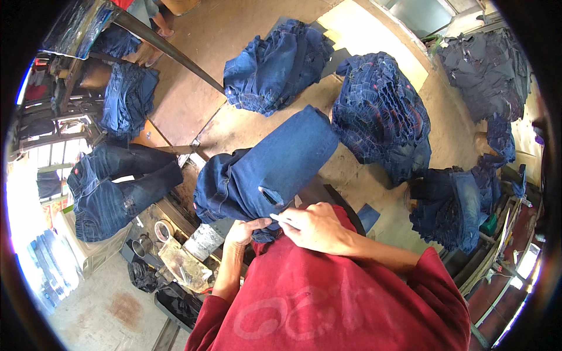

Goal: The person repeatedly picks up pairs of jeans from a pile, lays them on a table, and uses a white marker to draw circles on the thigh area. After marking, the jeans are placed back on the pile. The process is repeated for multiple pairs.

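The left hand [241, 233] is pinching a blue denim garment [281, 157] extending lengthwise forward-right; the right hand [316, 227] is gripping a slim white tool [275, 217].

We look from the person's head, through the left one of two wide fisheye cameras worn there. Our view faces down and somewhat forward. The red shirt [328, 292] is nearest to us, in the lower middle; the left hand [239, 234] and the right hand [316, 227] lie just beyond it, near the centre. Denim piles [383, 111] appear farther away, and straight edges bend toward the dark, round rim.
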### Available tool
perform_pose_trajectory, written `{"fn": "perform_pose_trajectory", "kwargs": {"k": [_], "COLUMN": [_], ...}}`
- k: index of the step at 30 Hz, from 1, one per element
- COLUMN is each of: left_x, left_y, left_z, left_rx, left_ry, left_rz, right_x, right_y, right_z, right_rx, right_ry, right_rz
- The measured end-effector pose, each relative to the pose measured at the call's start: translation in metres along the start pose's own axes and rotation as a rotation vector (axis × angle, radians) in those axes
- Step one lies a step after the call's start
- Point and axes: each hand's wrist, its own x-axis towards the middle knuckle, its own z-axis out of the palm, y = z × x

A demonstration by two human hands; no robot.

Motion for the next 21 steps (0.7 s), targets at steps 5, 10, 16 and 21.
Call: {"fn": "perform_pose_trajectory", "kwargs": {"k": [5,10,16,21], "left_x": [-0.001,-0.006,-0.001,-0.023], "left_y": [0.003,0.005,-0.002,0.003], "left_z": [0.009,0.011,-0.004,-0.053], "left_rx": [-0.01,0.019,-0.127,-0.487], "left_ry": [0.049,0.11,0.244,0.501], "left_rz": [0.067,0.027,-0.016,0.164], "right_x": [0.02,0.024,0.022,0.04], "right_y": [0.021,0.021,0.125,0.259], "right_z": [-0.017,-0.021,-0.041,-0.057], "right_rx": [-0.216,-0.043,0.03,1.282], "right_ry": [0.094,-0.169,0.376,0.197], "right_rz": [0.175,0.026,0.42,1.304]}}
